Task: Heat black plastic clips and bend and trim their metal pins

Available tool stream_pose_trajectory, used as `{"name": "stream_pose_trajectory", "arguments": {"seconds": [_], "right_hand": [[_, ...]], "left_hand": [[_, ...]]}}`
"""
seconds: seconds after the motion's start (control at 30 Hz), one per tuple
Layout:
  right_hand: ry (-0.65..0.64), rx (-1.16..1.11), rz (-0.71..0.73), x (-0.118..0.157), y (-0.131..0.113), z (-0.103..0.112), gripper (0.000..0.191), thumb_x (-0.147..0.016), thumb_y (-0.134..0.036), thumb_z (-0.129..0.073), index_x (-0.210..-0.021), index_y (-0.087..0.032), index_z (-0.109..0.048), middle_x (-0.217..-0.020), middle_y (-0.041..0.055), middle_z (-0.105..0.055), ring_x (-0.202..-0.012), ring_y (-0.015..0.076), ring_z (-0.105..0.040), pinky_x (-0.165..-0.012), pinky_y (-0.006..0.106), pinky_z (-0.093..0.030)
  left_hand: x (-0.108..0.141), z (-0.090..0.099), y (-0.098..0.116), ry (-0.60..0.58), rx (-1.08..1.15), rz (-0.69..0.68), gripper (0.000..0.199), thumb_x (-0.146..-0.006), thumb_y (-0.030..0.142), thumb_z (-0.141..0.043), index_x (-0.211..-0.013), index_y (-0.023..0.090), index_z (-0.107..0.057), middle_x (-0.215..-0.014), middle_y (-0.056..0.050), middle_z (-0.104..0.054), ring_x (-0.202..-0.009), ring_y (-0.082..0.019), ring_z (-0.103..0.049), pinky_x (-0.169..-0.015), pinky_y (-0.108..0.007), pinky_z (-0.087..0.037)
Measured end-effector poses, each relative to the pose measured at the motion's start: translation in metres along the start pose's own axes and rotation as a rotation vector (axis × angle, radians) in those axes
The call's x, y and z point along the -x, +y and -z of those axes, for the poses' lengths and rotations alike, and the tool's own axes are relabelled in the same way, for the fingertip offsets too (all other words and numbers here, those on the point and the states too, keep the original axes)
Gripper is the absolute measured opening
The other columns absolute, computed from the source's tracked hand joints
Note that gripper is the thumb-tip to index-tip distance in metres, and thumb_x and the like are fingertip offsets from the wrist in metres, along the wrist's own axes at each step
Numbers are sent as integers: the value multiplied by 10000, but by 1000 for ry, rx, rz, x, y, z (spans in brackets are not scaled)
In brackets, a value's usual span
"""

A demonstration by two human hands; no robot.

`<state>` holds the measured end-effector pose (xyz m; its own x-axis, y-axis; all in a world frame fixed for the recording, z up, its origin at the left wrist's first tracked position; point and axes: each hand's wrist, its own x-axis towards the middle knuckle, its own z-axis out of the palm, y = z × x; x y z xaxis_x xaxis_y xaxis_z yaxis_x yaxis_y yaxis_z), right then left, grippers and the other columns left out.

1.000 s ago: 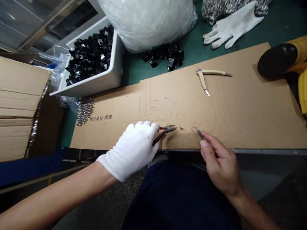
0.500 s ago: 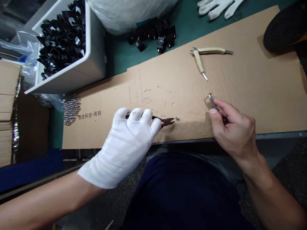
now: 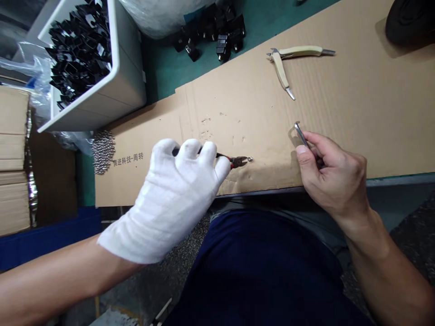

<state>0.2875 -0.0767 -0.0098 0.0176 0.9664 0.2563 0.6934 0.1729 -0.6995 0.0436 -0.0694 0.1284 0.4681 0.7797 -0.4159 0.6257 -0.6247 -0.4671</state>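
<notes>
My left hand [image 3: 180, 190], in a white glove, is closed round the handles of red-and-black diagonal cutters [image 3: 239, 162]. Their jaws point right over the cardboard, slightly parted, and their tips meet a small metal ring [image 3: 250, 159]. I cannot tell whether the jaws grip it. My bare right hand [image 3: 331, 174] pinches a slim metal rod [image 3: 301, 134] between thumb and forefinger; its shiny, rounded end points up and left, and its lower part is hidden in the fingers. Beyond the right hand, pliers with cream handles [image 3: 281, 71] lie spread on the cardboard.
The cardboard sheet [image 3: 340, 108] covers the green bench. Several small metal parts [image 3: 103, 151] lie piled at its left end. A white bin [image 3: 102, 102] of black parts stands behind. Black pieces [image 3: 222, 47] lie near a plastic bag [image 3: 159, 16]. A round black object [image 3: 408, 22] is far right.
The cutters' jaws have reached the metal ring, where before a small gap lay between them. My right hand keeps its pinch on the rod. The view has shifted slightly.
</notes>
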Motion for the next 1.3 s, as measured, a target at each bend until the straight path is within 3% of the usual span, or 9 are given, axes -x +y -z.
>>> {"name": "stream_pose_trajectory", "arguments": {"seconds": [0.17,0.27,0.5,0.83,0.97,1.07,1.13,1.23,1.3], "right_hand": [[-1,-3,-8,0,0,-1,371,-1028,-327,-594,-1294,-111,-736,-956,123,-773,-818,293,-751,-732,397,-577],[6,-9,-7,1,0,-1,371,-1028,-334,-596,-1292,-115,-736,-951,128,-773,-814,297,-752,-741,406,-588],[9,-17,2,2,1,-1,375,-1027,-334,-598,-1292,-106,-733,-959,126,-773,-810,294,-749,-742,407,-588],[12,-17,2,2,1,0,355,-1023,-329,-609,-1278,-117,-736,-930,115,-770,-790,289,-746,-732,401,-584],[15,-16,1,1,2,0,353,-1024,-321,-609,-1274,-105,-736,-922,110,-766,-781,273,-740,-714,374,-568],[25,-18,8,1,2,-1,344,-1026,-312,-612,-1258,-94,-742,-913,102,-763,-765,245,-734,-694,336,-548],[37,-7,10,2,2,-2,330,-1025,-309,-619,-1242,-98,-749,-914,93,-763,-753,227,-729,-686,315,-537],[1,25,-8,0,-1,-1,322,-1031,-325,-607,-1240,-123,-744,-938,67,-762,-748,210,-724,-696,309,-531],[-41,55,-8,-4,-4,-1,310,-1033,-310,-589,-1248,-140,-732,-946,48,-760,-760,217,-726,-693,321,-524]], "left_hand": [[-2,2,0,-26,14,-14,261,-919,64,-383,-1001,225,-572,-964,-86,-544,-997,-311,-534,-819,-481,-416],[-3,0,0,-4,129,8,274,-917,65,-369,-981,236,-573,-952,-65,-533,-1016,-290,-531,-857,-472,-412],[-5,0,0,-20,142,-21,313,-906,14,-387,-993,212,-613,-934,-112,-574,-1012,-350,-558,-793,-504,-413],[-6,1,-3,-36,148,-2,330,-980,86,-337,-980,194,-649,-886,-122,-611,-888,-312,-620,-739,-459,-441],[-6,-14,-7,-52,166,20,269,-1022,180,-382,-957,187,-643,-850,-120,-643,-831,-313,-649,-718,-433,-465],[-2,-37,-8,-42,310,123,280,-1049,390,-467,-1018,172,-640,-867,-136,-687,-805,-322,-680,-696,-422,-497],[3,-52,-5,-8,485,235,436,-1006,552,-551,-1167,152,-615,-908,-133,-721,-804,-318,-707,-689,-410,-527],[14,-66,0,58,811,309,603,-974,587,-615,-1402,176,-508,-1086,-122,-752,-955,-295,-740,-813,-402,-574],[21,-68,3,86,978,301,509,-991,560,-605,-1362,215,-551,-1163,-103,-741,-1044,-273,-725,-905,-393,-565]]}}
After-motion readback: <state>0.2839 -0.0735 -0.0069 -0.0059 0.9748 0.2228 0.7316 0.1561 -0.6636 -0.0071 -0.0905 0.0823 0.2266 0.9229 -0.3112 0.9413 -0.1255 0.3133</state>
